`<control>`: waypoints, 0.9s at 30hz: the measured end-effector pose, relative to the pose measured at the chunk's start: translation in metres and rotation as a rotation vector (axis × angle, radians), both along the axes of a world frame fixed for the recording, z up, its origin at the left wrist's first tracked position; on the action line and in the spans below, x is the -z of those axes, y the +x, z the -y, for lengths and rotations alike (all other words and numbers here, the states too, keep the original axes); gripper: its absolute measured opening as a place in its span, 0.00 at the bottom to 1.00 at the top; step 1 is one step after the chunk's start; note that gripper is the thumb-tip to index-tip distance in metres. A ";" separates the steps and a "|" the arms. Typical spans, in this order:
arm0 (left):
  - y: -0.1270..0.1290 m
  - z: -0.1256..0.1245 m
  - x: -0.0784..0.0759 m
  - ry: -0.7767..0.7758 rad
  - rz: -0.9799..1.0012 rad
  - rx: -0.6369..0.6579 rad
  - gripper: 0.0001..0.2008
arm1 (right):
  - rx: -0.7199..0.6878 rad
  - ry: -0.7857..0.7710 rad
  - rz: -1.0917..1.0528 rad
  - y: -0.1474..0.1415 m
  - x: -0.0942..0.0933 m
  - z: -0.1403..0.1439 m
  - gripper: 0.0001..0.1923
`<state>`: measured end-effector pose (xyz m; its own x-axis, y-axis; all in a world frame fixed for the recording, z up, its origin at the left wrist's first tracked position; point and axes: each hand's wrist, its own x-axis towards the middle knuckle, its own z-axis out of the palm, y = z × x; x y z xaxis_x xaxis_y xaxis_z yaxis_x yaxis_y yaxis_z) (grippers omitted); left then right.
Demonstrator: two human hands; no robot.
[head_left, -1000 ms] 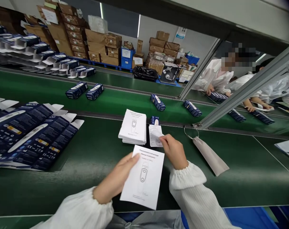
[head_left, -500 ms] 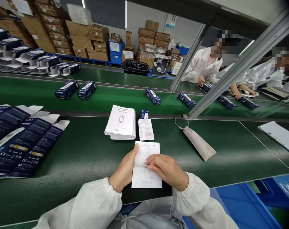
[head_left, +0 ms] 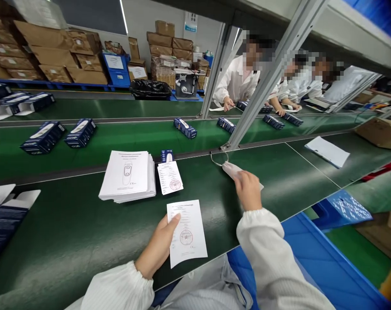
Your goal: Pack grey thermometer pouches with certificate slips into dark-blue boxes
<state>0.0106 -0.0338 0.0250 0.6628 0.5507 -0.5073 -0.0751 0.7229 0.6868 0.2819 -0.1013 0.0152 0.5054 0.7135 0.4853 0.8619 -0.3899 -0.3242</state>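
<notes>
My left hand (head_left: 158,246) grips white printed papers (head_left: 192,221) by their left edge, thumb on top. A slip with a red round stamp lies over an instruction booklet there. To the right, my right hand (head_left: 248,189) has its fingers closed on a pale pouch (head_left: 230,168) lying on the green bench, with a loop cord at its far end. Beyond my left hand sit a stack of instruction booklets (head_left: 127,174) and a smaller pile of stamped slips (head_left: 170,178). A small blue-and-white printed item (head_left: 167,155) shows just behind the slips.
Several blue boxes (head_left: 184,128) lie on the green conveyor (head_left: 133,133) beyond the bench. Open blue cartons (head_left: 8,219) stand at left. A metal post (head_left: 263,86) rises ahead. A clipboard (head_left: 327,151) lies at right, above a blue bin (head_left: 330,262). Co-workers (head_left: 238,79) handle boxes opposite.
My right hand has left the papers and moved right onto the pouch. The slip now lies over the booklet in my left hand. The view has swung right.
</notes>
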 end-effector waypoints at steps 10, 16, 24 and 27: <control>-0.009 0.000 -0.025 0.272 -0.004 0.202 0.21 | -0.267 -0.412 -0.022 -0.013 -0.023 0.030 0.22; 0.002 -0.006 -0.062 0.910 0.051 0.286 0.11 | -0.549 -0.479 -0.116 -0.045 -0.099 0.035 0.19; -0.021 -0.005 -0.045 0.219 0.170 0.168 0.17 | -0.638 -0.273 -0.833 -0.088 -0.090 0.010 0.20; -0.037 -0.007 -0.048 0.075 0.245 0.111 0.19 | -0.720 -0.116 -1.197 -0.132 -0.068 -0.012 0.21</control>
